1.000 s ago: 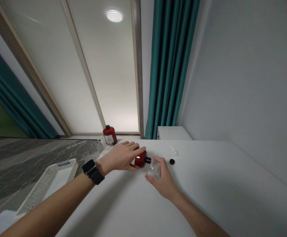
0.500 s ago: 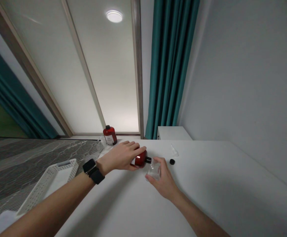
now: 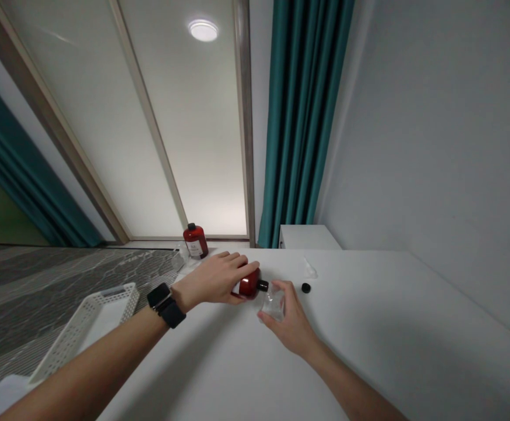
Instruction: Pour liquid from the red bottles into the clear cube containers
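Observation:
My left hand (image 3: pixel 226 276) is wrapped over a red bottle (image 3: pixel 250 285) with a black neck. The bottle is tipped on its side, its mouth pointing right. That mouth is at the upper rim of a small clear container (image 3: pixel 272 306). Fingers and thumb of my right hand (image 3: pixel 290 320) grip this container from its right side. Whether liquid is flowing between the two cannot be made out. A loose black cap (image 3: pixel 306 287) lies on the white table (image 3: pixel 219 374), to the right of my right hand's fingertips.
Behind my left hand stands another red bottle (image 3: pixel 195 240), black-capped and labelled, beside a clear container (image 3: pixel 179 257). A small transparent piece (image 3: pixel 309 268) lies beyond the cap. At the left is a white perforated basket (image 3: pixel 86 321). A white cabinet (image 3: pixel 309 236) adjoins the table's far edge.
Almost nothing differs. Both hands keep their grips, and the bottle stays tilted toward the clear container.

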`<act>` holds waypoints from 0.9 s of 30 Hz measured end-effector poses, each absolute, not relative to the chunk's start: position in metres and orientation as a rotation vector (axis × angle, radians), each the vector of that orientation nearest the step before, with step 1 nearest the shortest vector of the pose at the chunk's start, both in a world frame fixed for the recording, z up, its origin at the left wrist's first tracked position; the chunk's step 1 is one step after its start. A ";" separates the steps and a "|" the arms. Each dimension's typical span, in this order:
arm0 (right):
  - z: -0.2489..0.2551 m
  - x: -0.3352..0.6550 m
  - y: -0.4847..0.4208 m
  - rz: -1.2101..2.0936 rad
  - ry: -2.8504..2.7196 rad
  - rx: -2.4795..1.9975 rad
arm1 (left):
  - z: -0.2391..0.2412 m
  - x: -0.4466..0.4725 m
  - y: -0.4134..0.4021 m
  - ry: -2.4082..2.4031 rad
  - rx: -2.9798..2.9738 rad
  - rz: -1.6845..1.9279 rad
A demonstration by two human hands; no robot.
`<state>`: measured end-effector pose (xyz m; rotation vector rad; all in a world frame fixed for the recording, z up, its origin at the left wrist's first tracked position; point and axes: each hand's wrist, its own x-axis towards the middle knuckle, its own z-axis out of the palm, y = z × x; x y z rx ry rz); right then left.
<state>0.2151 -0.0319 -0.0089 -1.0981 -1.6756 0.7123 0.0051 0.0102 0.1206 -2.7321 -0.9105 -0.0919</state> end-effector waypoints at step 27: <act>-0.010 0.215 -0.032 0.704 -1.657 -1.078 | 0.123 0.006 0.010 -0.885 -2.727 -0.083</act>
